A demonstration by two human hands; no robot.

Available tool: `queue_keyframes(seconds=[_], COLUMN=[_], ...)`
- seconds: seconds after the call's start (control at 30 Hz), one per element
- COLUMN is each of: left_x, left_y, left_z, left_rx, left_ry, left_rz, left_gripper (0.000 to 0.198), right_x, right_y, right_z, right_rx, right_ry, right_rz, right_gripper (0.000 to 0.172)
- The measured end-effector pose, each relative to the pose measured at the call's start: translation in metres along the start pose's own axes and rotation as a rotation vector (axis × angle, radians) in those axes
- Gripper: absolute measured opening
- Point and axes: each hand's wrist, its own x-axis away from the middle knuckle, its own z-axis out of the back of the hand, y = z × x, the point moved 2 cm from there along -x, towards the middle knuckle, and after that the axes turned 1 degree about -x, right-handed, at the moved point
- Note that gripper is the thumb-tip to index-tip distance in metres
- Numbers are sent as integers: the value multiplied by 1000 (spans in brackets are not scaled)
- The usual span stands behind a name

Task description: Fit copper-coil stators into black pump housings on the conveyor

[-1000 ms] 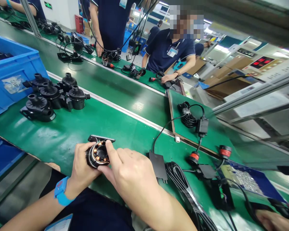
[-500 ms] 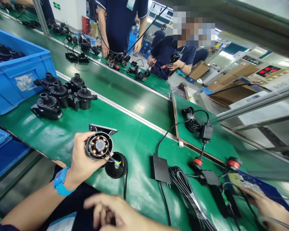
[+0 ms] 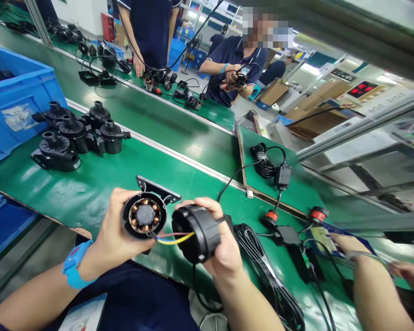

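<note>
My left hand [image 3: 114,239] grips a round black motor housing [image 3: 145,217] with its open end toward me, copper windings showing inside. My right hand [image 3: 224,250] is closed round a black end cap [image 3: 197,232], held just to the right of the housing. Thin yellow, red and blue wires [image 3: 174,238] run between the two parts. Both are held above the near edge of the green bench [image 3: 100,181]. A blue wristband [image 3: 72,270] sits on my left wrist.
Several black pump bodies [image 3: 76,134] stand at the left beside a blue bin [image 3: 17,108]. Black cable bundles [image 3: 262,262], a small black box [image 3: 282,175] and red-ringed connectors [image 3: 272,216] lie to the right. Another person's arm [image 3: 369,280] reaches in at the right; people work across the belt.
My right hand came up from below and took hold of the black end cap, lifting it off the bench beside the housing. The left hand tilted the housing slightly.
</note>
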Motion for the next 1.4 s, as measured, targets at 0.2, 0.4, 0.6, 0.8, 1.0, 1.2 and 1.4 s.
queue_keyframes(seconds=[0.2, 0.4, 0.6, 0.8, 1.0, 1.2, 1.4], left_x=[13, 1, -2, 0, -2, -4, -1], left_y=[-25, -10, -5, -3, 2, 0, -11], left_z=[-4, 15, 15, 10, 7, 4, 3], left_rx=[-71, -99, -202, -245, -216, -122, -42], left_ry=[-111, -287, -289, -255, -286, -245, -218], left_rz=[123, -101, -116, -163, -160, -226, -343], left_gripper=[75, 24, 28, 18, 19, 16, 28], right_x=[-23, -40, -44, -48, -63, -65, -73], right_y=[-16, -42, -8, 20, 34, 31, 18], right_z=[11, 9, 5, -21, -15, 0, 4], right_rx=[649, 1028, 875, 426, 634, 627, 674], right_ry=[-125, -297, -184, -47, 259, 22, -190], right_rz=[263, 429, 252, -40, 231, 136, 194], right_gripper=[57, 65, 76, 111, 97, 78, 76])
